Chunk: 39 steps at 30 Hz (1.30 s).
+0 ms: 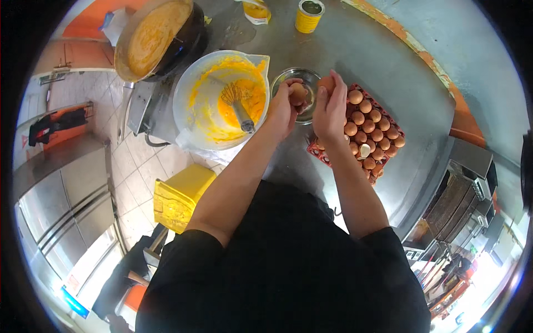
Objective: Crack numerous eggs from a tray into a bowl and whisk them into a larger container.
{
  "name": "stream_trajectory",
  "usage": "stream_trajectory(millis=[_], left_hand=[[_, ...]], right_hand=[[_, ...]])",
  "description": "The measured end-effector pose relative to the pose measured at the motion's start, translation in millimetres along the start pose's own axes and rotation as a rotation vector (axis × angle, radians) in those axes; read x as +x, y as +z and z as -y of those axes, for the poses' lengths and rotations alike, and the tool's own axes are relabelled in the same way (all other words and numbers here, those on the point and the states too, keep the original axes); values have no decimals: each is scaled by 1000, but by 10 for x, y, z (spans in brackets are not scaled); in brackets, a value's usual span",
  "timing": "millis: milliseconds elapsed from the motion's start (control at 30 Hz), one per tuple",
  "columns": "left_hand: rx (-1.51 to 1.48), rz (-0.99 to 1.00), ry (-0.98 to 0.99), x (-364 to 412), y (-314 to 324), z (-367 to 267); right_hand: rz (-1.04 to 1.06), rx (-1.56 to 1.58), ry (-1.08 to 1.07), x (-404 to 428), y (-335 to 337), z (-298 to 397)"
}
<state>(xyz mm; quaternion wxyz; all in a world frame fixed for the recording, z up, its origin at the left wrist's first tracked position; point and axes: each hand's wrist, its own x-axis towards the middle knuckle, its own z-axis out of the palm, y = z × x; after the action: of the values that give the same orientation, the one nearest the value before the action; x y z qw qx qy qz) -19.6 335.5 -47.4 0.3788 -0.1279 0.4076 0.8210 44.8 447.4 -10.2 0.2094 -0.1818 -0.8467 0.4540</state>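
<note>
My left hand [283, 110] is closed around a brown egg [297, 95] over a small round bowl [296, 73]. Another brown egg [326, 84] is in my right hand [332, 109], at the bowl's right edge. Both hands cover part of the bowl, and its contents are hard to make out. To the right, partly under my right wrist, lies a red egg tray [313, 152] with many brown eggs and an open shell [364, 150]. A large translucent plastic mixing jug [187, 89] stands left of my hands, holding yellow-orange egg mixture [233, 110] and a wire whisk [239, 109].
A large dark pan [189, 45] of orange-yellow mixture is at upper left. At the back of the metal worktop [395, 70] stand an opened yellow can [309, 18] and a yellow packet [256, 11]. A yellow bin [179, 200] is on the tiled floor; another person [120, 274] is at lower left.
</note>
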Motion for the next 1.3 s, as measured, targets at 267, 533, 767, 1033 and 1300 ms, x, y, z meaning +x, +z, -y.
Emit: stream_trajectory(millis=[267,533,767,1033,1300], left_hand=[[59,-21,9,9,-21,24],[216,109,-42,54,-145,-54],[510,-47,123,-87,51,-48],[1063,-212,438,-102,131,28],[1397,-58,847,-35,-153,79]], right_hand=[[226,257,332,328,-150,-210],[790,300,483,516,-266,-363],[690,468,653,427,-280,-508],[358,110,266,273,-79,-570],[231,-196,-275,287,-193,-526]])
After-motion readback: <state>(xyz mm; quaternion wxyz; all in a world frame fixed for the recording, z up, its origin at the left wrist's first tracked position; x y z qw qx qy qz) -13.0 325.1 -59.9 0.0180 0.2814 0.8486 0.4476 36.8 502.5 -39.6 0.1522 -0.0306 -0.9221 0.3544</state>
